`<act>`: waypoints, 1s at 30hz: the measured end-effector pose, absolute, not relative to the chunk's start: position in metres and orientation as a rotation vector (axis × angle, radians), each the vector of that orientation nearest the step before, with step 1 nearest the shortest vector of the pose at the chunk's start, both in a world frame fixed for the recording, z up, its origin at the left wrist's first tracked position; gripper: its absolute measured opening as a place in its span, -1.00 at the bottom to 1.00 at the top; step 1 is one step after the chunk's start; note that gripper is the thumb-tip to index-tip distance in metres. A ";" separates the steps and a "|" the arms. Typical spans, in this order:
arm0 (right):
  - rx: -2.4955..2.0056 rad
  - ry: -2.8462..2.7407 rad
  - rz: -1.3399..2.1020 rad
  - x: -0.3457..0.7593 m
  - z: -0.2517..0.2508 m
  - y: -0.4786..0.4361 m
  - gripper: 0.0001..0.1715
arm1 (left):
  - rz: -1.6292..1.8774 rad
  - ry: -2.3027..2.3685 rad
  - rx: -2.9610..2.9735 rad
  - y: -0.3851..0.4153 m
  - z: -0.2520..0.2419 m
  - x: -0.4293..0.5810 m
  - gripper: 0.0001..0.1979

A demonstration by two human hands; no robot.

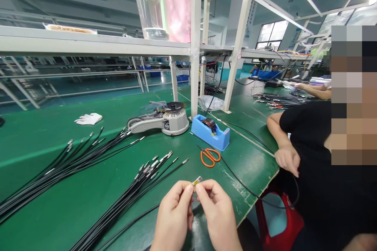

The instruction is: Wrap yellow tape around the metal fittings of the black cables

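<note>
A small metal terminal (197,180), too tiny to make out in detail, is pinched near the table's near edge between the closed fingertips of the left hand (173,213) and right hand (218,213), with black cables (138,186) left, orange scissors (209,157) beyond, and the tape dispenser (165,121) label unreadable.

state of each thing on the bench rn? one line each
left hand: pinched shut on small metal piece
right hand: pinched on the same piece
small metal piece: held off the table, tip poking up
near cable bundle: lying loose, ends fanned
far cable bundle: lying loose, spread out
orange scissors: closed, flat on table
blue tape dispenser: upright, roll loaded
grey tape machine: upright, untouched
white glove: lying crumpled
</note>
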State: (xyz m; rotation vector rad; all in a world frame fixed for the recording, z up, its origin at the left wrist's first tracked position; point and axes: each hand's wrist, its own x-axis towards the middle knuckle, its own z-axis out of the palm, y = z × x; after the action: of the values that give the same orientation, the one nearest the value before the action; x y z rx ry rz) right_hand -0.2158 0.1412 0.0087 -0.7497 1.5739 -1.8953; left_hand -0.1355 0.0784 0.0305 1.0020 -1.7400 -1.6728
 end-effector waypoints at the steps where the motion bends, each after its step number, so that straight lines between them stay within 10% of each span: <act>1: -0.780 1.565 -1.892 -0.217 0.007 0.142 -0.60 | -1.731 -1.728 0.970 0.076 0.031 -0.135 -0.59; 17: -1.703 1.216 -1.891 -0.258 0.013 0.155 -0.88 | -2.768 -1.492 0.422 0.056 0.045 -0.118 -0.69; 25: -1.203 1.305 -1.751 -0.274 0.006 0.164 -0.80 | -1.433 -2.256 0.803 0.070 0.055 -0.127 -0.69; 30: -1.129 1.457 -1.767 -0.266 0.010 0.168 -0.82 | -1.321 -2.395 0.745 0.077 0.055 -0.129 -0.73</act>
State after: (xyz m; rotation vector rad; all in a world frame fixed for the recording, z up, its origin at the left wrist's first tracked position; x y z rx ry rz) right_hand -0.2662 0.1679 0.0102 -1.1289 1.4574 -1.7666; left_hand -0.1286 0.0768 0.0553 0.7452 -2.3949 -1.3215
